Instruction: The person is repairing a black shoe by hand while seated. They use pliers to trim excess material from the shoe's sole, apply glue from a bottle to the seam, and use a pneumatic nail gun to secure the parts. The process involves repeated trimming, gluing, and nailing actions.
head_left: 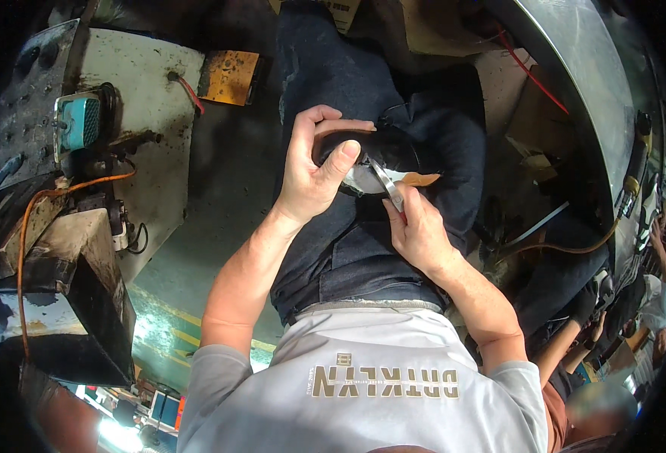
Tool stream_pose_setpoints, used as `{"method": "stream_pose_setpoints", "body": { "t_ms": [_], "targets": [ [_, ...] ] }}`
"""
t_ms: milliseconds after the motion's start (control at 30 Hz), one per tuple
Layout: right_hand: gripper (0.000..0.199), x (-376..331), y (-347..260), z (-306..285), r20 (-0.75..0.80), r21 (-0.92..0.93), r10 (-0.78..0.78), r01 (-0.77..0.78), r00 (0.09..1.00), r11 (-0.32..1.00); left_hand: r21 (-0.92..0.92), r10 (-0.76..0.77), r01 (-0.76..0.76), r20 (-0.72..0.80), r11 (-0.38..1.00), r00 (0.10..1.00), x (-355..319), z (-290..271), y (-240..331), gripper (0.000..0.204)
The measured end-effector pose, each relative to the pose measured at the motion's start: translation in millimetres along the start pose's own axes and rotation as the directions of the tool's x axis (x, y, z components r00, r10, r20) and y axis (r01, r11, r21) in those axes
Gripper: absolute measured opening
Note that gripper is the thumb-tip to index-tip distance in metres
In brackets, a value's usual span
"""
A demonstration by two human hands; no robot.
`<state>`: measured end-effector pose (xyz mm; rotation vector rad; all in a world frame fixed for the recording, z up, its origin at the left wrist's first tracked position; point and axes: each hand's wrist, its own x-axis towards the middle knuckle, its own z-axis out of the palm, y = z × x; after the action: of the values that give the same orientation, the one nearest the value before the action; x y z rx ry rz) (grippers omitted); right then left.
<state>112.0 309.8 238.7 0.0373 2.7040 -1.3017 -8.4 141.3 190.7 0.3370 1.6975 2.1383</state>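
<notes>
A black shoe upper point(404, 153) rests over my lap, its pale underside facing up, with a tan piece showing at one end. My left hand point(316, 162) is wrapped around its left end, the thumb pressed on top near the edge. In my right hand point(422, 226) is a pair of metal pincers point(386, 183) with a bit of red handle showing. The pincers' jaws reach to the black edge of the shoe upper close to my left thumb. Whether the jaws grip the material I cannot tell.
On the left stand a teal-cased device point(82, 123), an orange cable point(24, 249) and a dark box-shaped machine part point(83, 302). A curved metal rim point(586, 83) bends round the right. An orange block point(229, 76) lies ahead; other people's arms point(563, 351) show lower right.
</notes>
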Motion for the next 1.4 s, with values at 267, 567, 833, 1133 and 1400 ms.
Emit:
{"method": "stream_pose_setpoints", "body": {
  "t_ms": [267, 567, 833, 1133, 1400],
  "targets": [
    [0.03, -7, -1, -5, 0.071, 0.034, 0.048, -0.05, 0.996, 0.998, -0.036, 0.002, -0.002, -0.008, 0.999, 1.0, -4, 2, 1, 0.051],
    [0.033, -10, -5, -12, 0.144, 0.041, 0.077, -0.084, 0.987, 0.996, -0.039, 0.009, -0.008, 0.013, 0.999, 1.0, -4, 2, 0, 0.053],
    [0.031, -7, -25, -25, 0.268, -0.094, 0.198, -0.179, 0.943, 0.979, -0.069, -0.043, 0.044, 0.022, 0.997, 0.999, -4, 1, 4, 0.054],
    [0.037, -6, -25, -26, 0.227, -0.137, 0.134, -0.104, 0.965, 0.985, 0.078, -0.233, 0.227, 0.092, 0.971, 0.968, 7, -3, 26, 0.051],
    [0.037, 4, -21, -50, 0.316, 0.246, 0.191, -0.275, 0.929, 0.93, 0.058, -0.154, 0.148, 0.116, 0.987, 0.981, 7, -5, 17, 0.05]
  ]
}}
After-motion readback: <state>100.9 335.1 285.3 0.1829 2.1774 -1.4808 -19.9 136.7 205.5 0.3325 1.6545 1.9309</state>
